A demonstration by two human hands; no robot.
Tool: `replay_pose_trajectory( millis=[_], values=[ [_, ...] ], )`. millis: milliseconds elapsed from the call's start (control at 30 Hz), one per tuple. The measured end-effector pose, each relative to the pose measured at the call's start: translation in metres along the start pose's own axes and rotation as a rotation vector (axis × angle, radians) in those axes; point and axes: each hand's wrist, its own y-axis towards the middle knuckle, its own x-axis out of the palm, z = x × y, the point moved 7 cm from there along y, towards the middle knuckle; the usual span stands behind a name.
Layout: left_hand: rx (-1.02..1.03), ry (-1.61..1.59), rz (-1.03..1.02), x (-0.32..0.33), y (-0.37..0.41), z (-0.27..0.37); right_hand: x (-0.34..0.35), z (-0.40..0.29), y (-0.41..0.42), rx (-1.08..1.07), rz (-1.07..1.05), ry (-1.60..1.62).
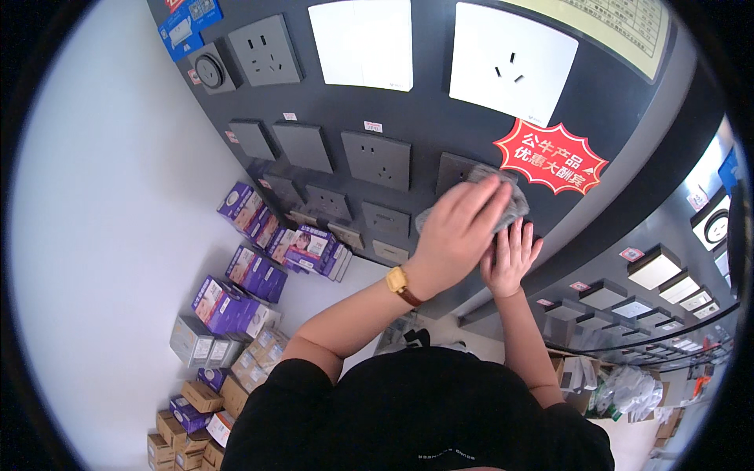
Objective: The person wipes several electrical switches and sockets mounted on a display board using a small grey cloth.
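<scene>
My left hand [456, 229], with a gold watch [399, 279] on a brown strap at its wrist, holds a bunched grey cloth [513, 203] against a dark display panel [424, 126]. Part of a dark grey wall socket [452, 169] shows behind the cloth, which covers the rest. Just below the cloth's right side is my right hand [508, 265], its fingers spread and apparently resting on the panel. Above and right of the cloth sits a red starburst sticker [551, 156] bearing writing. A large white three-slot socket [512, 62] is mounted higher up.
Grey switches and sockets, such as a five-hole socket [376, 160], stand out from the panel in rows. Purple product boxes [312, 250] and cardboard boxes [203, 395] are stacked at left along a white wall [100, 206]. Another display panel [612, 277] curves away at right.
</scene>
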Motion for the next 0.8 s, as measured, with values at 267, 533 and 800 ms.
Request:
replay_pose_trajectory(
  millis=[267, 533, 800],
  values=[
    [-0.003, 0.005, -0.126, 0.020, -0.065, -0.019, -0.002, -0.004, 0.007, -0.012, -0.028, -0.029],
    [-0.078, 0.094, 0.022, -0.032, -0.037, -0.034, -0.002, -0.003, 0.005, 0.004, 0.035, -0.051],
    [-0.050, 0.102, 0.154, -0.048, -0.048, -0.050, -0.001, -0.001, 0.001, 0.005, 0.020, -0.036]
  ],
)
